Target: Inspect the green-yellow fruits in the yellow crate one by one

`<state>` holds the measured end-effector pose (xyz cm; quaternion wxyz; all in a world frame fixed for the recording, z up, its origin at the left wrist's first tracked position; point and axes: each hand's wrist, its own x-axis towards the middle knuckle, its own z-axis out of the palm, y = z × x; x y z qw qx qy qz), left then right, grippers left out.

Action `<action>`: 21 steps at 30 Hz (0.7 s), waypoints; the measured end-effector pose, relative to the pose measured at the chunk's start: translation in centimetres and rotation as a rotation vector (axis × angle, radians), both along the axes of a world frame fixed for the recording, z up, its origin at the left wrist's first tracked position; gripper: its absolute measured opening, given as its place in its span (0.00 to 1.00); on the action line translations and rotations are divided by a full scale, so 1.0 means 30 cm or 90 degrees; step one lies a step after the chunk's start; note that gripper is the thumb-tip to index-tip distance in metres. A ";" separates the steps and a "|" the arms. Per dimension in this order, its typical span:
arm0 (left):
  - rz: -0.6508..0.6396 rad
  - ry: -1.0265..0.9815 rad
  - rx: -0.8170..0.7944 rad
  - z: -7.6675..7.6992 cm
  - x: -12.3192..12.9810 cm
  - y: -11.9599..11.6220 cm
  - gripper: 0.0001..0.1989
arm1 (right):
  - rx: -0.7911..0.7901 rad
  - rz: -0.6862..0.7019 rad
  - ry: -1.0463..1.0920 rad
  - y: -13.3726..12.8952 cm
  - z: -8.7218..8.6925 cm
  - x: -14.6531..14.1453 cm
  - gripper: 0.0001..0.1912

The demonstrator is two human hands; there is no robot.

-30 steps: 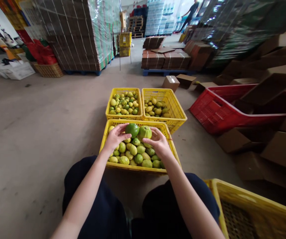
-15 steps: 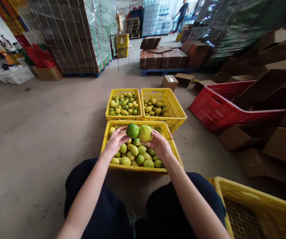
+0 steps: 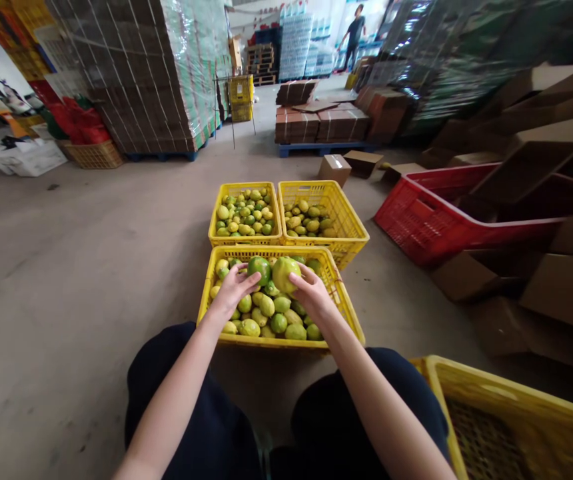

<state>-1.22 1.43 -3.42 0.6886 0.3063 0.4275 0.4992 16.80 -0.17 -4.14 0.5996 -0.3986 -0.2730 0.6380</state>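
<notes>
The left hand (image 3: 231, 292) is curled partway, thumb in front and fingers behind, gripping 1 green fruit (image 3: 258, 269). The right hand (image 3: 314, 293) is bent the same way around 1 yellow-green fruit (image 3: 283, 275). Both fruits are above the front crate (image 3: 271, 341), side by side; whether they touch, I cannot tell. Holding them near the fingertips leaves much of their skin in view, perhaps so that they can be looked at together. The front crate sits just beyond the knees, probably to keep its loose fruit (image 3: 266, 305) within easy reach, and the back left crate (image 3: 245, 239) and back right crate (image 3: 351, 217) stand close behind it, likely for the same reason.

Counting: 2 hands, 2 held fruits, and 4 yellow crates near the person, the last being the side crate (image 3: 491, 397) by the right knee. Of these, 3 show fruit, heaped and overlapping too much to count. There is 1 red crate (image 3: 426, 213) at the right, among cardboard boxes (image 3: 561, 287), and 1 other person (image 3: 354, 37) far back.
</notes>
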 end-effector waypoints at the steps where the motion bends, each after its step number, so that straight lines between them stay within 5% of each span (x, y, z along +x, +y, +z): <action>1: 0.006 -0.011 -0.005 -0.003 -0.004 0.004 0.22 | 0.005 -0.006 0.017 0.003 -0.003 0.004 0.23; 9: -0.029 -0.086 0.035 -0.011 -0.024 0.017 0.18 | 0.018 0.083 0.082 0.014 -0.012 0.041 0.19; 21: 0.036 -0.085 -0.038 -0.005 -0.005 0.017 0.08 | -0.009 0.117 0.070 0.013 0.002 0.042 0.15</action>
